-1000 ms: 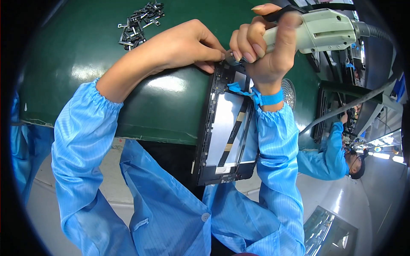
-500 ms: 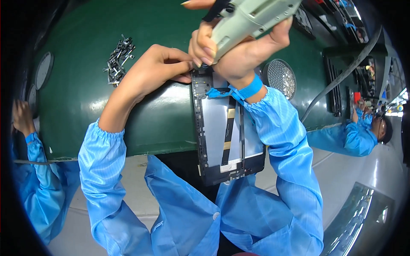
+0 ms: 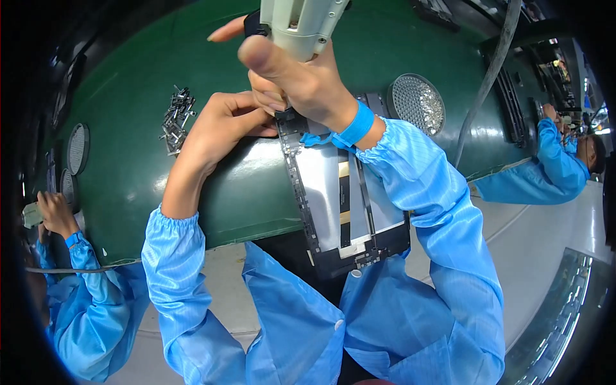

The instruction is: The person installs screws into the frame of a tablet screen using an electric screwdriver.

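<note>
An open tablet frame [image 3: 323, 192], with silver panels and a dark strip down its middle, lies over the table's near edge and juts toward my lap. At its far left corner, the thumb and fingers of my left hand [image 3: 221, 125] are pinched together; anything between them is hidden. My right hand [image 3: 301, 86], wearing a blue wrist strap [image 3: 356, 125], holds a pale grey-green handheld power screwdriver [image 3: 298, 29] above that same corner. Its thumb is raised while other fingers reach down beside my left fingertips. The tool's tip is hidden behind the hand.
Small metal parts [image 3: 176, 119] lie heaped on the green table [image 3: 250, 192], left of the tablet. A round dish of tiny pieces [image 3: 416, 104] sits to the right, near a hanging grey cable [image 3: 484, 90]. Co-workers in blue sleeves [image 3: 96, 308] sit on both sides.
The screwdriver and my right hand have tilted more upright and shifted left in view, with the thumb now raised. My left hand stays pinched at the corner. The whole view has shifted somewhat.
</note>
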`<state>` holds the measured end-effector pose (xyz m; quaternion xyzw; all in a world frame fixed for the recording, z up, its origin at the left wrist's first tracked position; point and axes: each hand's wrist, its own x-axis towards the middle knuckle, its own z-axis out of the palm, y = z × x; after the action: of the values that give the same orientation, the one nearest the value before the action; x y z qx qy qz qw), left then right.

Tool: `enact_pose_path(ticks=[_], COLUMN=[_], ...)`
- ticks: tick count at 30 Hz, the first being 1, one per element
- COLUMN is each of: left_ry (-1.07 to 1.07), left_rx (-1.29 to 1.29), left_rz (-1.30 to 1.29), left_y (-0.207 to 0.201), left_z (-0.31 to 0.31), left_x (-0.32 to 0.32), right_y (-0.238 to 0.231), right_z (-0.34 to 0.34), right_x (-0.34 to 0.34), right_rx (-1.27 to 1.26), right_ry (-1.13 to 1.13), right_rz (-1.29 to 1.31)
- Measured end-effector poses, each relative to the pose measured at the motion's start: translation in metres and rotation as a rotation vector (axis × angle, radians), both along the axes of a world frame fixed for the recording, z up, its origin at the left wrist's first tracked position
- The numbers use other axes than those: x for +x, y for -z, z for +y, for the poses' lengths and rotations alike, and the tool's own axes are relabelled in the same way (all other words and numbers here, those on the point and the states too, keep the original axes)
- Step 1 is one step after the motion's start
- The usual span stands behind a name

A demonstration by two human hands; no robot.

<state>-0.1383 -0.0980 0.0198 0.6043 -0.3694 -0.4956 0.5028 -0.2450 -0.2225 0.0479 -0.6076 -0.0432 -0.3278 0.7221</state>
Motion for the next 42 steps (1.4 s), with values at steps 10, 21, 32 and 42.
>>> enact_pose_path(ticks=[10, 21, 32, 42], left_ry=[0.011, 0.001, -0.003, 0.002], left_rx=[0.005, 0.010, 0.018, -0.052], left_rz=[-0.015, 0.001, -0.036, -0.020], left_y=[0.002, 0.001, 0.001, 0.007], left_z=[0.000, 0.002, 0.000, -0.001], left_x=[0.002, 0.002, 0.001, 0.003], right_y=[0.002, 0.000, -0.002, -0.004], right_z=[-0.003, 0.003, -0.006, 0.012], right_x=[0.003, 0.002, -0.003, 0.006], right_rx=[-0.105, -0.101, -0.072, -0.195], right_ry=[0.082, 0.088, -0.045, 0.127], right_rz=[0.048, 0.052, 0.120, -0.011])
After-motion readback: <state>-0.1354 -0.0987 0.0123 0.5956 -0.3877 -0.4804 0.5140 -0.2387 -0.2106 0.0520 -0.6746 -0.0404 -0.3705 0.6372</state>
